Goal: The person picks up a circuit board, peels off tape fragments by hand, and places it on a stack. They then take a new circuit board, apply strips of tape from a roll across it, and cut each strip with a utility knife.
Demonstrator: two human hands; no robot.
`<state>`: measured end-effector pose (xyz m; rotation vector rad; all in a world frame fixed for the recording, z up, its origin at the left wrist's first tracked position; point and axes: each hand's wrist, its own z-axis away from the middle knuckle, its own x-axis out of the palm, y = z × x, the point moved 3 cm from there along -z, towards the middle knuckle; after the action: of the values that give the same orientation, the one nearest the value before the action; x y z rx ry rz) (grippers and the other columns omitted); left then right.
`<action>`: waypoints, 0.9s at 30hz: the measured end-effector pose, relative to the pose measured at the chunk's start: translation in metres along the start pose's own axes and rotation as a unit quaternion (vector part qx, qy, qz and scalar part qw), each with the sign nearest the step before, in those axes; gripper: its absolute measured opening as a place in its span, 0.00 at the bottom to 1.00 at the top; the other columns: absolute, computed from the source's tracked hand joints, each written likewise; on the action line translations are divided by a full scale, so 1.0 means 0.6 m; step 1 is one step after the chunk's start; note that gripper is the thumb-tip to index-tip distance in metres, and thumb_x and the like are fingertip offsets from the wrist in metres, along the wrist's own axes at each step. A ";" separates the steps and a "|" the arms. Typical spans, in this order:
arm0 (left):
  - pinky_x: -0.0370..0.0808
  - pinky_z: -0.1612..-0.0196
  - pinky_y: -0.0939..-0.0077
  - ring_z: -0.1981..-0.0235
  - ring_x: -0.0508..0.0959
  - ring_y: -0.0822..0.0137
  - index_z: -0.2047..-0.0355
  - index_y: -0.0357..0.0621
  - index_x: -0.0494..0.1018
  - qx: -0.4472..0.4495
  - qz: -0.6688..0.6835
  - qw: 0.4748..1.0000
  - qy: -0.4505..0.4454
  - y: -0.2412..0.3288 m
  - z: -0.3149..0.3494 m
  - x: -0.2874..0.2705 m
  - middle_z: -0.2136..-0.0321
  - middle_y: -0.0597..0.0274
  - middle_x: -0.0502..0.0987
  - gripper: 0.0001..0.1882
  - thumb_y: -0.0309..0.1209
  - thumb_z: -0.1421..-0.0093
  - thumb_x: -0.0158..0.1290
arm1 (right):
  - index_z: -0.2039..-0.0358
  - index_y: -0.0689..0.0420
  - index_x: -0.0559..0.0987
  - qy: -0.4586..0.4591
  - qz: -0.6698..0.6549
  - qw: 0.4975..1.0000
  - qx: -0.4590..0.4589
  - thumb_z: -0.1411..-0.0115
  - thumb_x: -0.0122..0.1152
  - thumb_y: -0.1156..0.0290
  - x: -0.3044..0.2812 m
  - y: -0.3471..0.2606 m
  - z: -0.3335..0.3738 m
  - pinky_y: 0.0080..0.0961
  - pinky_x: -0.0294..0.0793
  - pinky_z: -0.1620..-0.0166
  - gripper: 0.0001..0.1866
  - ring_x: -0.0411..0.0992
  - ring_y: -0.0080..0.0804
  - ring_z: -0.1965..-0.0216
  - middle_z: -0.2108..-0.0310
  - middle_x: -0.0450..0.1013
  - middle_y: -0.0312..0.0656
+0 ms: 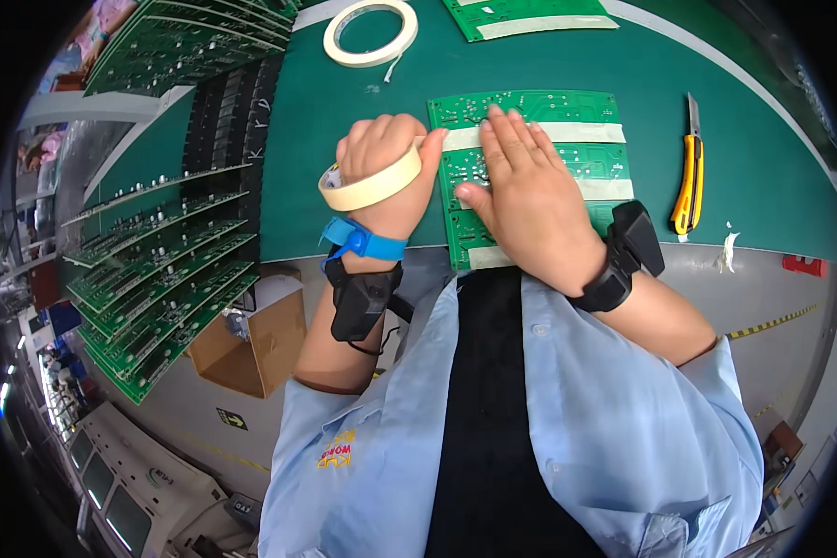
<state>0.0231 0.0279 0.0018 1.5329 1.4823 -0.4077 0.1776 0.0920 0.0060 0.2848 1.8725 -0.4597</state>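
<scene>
A green circuit board panel lies on the mat, with pale strips of masking tape across it. My right hand presses down on the panel, fingers stretched out and palm flat, partly covering the strips. At the panel's left edge, my left hand is closed with its fingers curled. A roll of masking tape is looped around that hand, and its thumb points up beside the panel's edge. A blue wrist strap circles my left wrist.
On the green mat lie another tape roll, a second board panel and a yellow utility knife, blade out. A torn tape scrap hangs near the front edge. Racked circuit boards stand left, above a cardboard box.
</scene>
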 end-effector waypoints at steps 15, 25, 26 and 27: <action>0.72 0.63 0.59 0.71 0.78 0.55 0.78 0.45 0.76 -0.209 0.253 0.941 -0.079 -0.020 0.003 0.009 0.78 0.60 0.79 0.11 0.36 0.45 0.64 | 0.40 0.68 0.68 -0.020 -0.054 0.998 -0.004 0.34 0.55 0.59 0.006 0.004 -0.008 0.40 0.56 0.31 0.29 0.60 0.46 0.33 0.35 0.63 0.54; 0.71 0.61 0.59 0.69 0.79 0.54 0.71 0.46 0.76 -0.090 0.036 0.995 -0.001 0.010 0.013 -0.013 0.75 0.60 0.80 0.08 0.35 0.42 0.61 | 0.41 0.58 0.72 -0.003 -0.077 0.997 -0.014 0.36 0.58 0.61 -0.002 0.003 -0.009 0.42 0.58 0.32 0.25 0.62 0.49 0.35 0.37 0.65 0.54; 0.71 0.60 0.59 0.68 0.80 0.54 0.71 0.46 0.77 -0.088 0.023 0.996 -0.001 0.012 0.013 -0.015 0.74 0.61 0.81 0.08 0.35 0.42 0.61 | 0.41 0.58 0.72 -0.002 -0.077 0.997 -0.014 0.36 0.58 0.61 -0.003 0.003 -0.010 0.42 0.58 0.33 0.25 0.62 0.49 0.35 0.37 0.65 0.54; 0.71 0.60 0.59 0.68 0.80 0.54 0.70 0.46 0.77 -0.085 0.012 0.996 0.002 0.015 0.013 -0.017 0.74 0.61 0.81 0.07 0.35 0.41 0.61 | 0.41 0.58 0.73 -0.005 -0.077 0.997 -0.015 0.36 0.58 0.61 -0.003 0.002 -0.011 0.42 0.58 0.33 0.25 0.62 0.49 0.35 0.38 0.65 0.54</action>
<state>0.0320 0.0172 0.0090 1.4164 1.4608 -0.2579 0.1733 0.0961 0.0092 0.1178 1.8981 -0.5364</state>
